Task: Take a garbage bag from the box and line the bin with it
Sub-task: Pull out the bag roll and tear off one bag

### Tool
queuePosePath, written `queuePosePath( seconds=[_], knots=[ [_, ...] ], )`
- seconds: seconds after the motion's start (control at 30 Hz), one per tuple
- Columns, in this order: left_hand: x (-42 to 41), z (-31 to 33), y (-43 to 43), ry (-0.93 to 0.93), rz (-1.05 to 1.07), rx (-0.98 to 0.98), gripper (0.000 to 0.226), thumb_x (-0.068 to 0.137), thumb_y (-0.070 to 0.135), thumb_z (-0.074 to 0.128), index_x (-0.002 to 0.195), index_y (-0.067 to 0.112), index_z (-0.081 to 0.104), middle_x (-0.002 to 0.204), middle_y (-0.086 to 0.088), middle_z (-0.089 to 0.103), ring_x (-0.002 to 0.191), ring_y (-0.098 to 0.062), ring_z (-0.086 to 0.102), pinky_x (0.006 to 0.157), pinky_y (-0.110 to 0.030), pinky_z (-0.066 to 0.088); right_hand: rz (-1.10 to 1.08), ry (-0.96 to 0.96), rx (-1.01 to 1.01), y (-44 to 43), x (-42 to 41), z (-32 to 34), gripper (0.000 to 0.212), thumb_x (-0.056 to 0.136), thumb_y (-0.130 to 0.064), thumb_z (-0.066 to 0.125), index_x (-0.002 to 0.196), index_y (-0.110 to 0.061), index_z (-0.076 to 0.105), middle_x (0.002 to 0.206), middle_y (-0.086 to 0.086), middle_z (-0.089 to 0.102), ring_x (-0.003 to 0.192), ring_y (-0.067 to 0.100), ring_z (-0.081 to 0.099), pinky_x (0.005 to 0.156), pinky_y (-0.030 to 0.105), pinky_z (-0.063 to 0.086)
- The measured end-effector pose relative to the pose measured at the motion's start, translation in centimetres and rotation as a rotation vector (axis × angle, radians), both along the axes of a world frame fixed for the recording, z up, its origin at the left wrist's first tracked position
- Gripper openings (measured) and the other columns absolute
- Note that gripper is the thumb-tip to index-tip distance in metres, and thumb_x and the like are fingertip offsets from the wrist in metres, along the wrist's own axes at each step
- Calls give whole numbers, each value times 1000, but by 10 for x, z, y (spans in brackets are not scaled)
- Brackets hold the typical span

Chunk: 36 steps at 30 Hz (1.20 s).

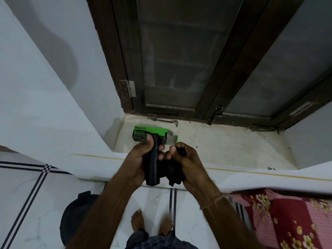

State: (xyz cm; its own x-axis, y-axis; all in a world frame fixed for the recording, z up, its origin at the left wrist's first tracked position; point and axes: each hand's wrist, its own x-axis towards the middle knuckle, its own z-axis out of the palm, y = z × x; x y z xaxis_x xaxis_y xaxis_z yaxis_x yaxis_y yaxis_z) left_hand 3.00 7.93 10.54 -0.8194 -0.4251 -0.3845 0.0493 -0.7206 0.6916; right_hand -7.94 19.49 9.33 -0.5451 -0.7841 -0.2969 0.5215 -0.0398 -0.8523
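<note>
Two hands (142, 159) (186, 159), one bag roll (154, 162), one box (150, 133)

Print on the green garbage bag box

The garbage bag box (150, 133) on the window sill reads "BECO" on its green top and "GARBAGE" on its dark front; smaller lines are illegible.

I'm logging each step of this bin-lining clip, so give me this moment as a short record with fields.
left hand: gripping a black roll of garbage bags, held upright
right hand: pinching the loose black bag end pulled from the roll
box: green, lying on the window ledge, behind the hands
bin: dark, on the tiled floor at lower left, not yet lined
stage: separating one bag
</note>
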Motion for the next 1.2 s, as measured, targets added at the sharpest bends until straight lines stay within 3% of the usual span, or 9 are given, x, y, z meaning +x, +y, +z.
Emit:
queuePosePath(
  seconds=[0.1,0.23,0.3,0.47,0.7,0.83,0.97,1.1,1.2],
  knots=[
    [1,-2,-1,-62,-37,-9,42,98,49,53,99,7,56,77,-4,60,68,-19,53,73,-33,51,21,22,12,2,4,1,28,102,-5,56,74,-8,56,66,7,67,74,30,69,77,43,58],
    [-2,-5,0,-84,-55,37,47,96,52,57,95,5,55,69,-5,59,72,-25,50,69,-32,54,5,77,89,2,5,-4,21,96,-16,65,77,-10,59,70,10,64,84,37,65,86,59,54],
    [-3,-3,0,-104,-61,1,48,97,51,55,88,3,57,64,-8,57,67,-26,54,65,-32,55,0,135,112,1,5,-6,22,98,-13,64,78,-9,57,69,10,64,81,37,67,83,62,56],
    [-10,-1,2,-112,67,-42,40,97,44,57,101,5,57,78,-6,59,54,-17,53,59,-32,52,-71,210,168,-1,9,2,22,102,-5,59,80,-4,54,64,5,65,64,20,69,64,36,59],
    [-14,3,4,-166,183,-93,34,104,37,51,113,6,60,74,-4,61,51,-15,52,53,-28,48,-92,223,242,-2,9,3,20,102,-10,60,84,-6,55,63,0,65,64,28,55,59,40,47],
    [8,18,-35,-135,355,-67,25,100,37,55,100,13,60,74,-1,62,45,-9,54,46,-21,48,-304,117,313,30,-33,7,26,103,-17,59,83,-8,47,64,8,50,40,21,48,39,24,35],
    [-30,21,-6,-159,237,-223,36,96,41,62,103,7,67,76,-7,70,55,-17,64,55,-28,52,-91,160,197,1,-20,21,27,104,-25,59,83,-7,56,67,6,57,50,22,58,42,29,43],
    [-13,11,-30,-167,330,-153,26,101,37,56,101,12,63,79,-5,65,55,-15,60,55,-27,54,-145,158,205,8,-30,18,24,103,-25,60,92,-4,56,71,7,57,51,20,56,43,28,45],
    [-11,4,-33,-101,276,-96,23,104,33,53,106,11,60,80,-4,67,61,-18,65,62,-29,59,-71,114,267,12,-28,10,36,98,-39,63,96,-4,59,71,6,54,54,20,49,51,28,49]
  ],
)
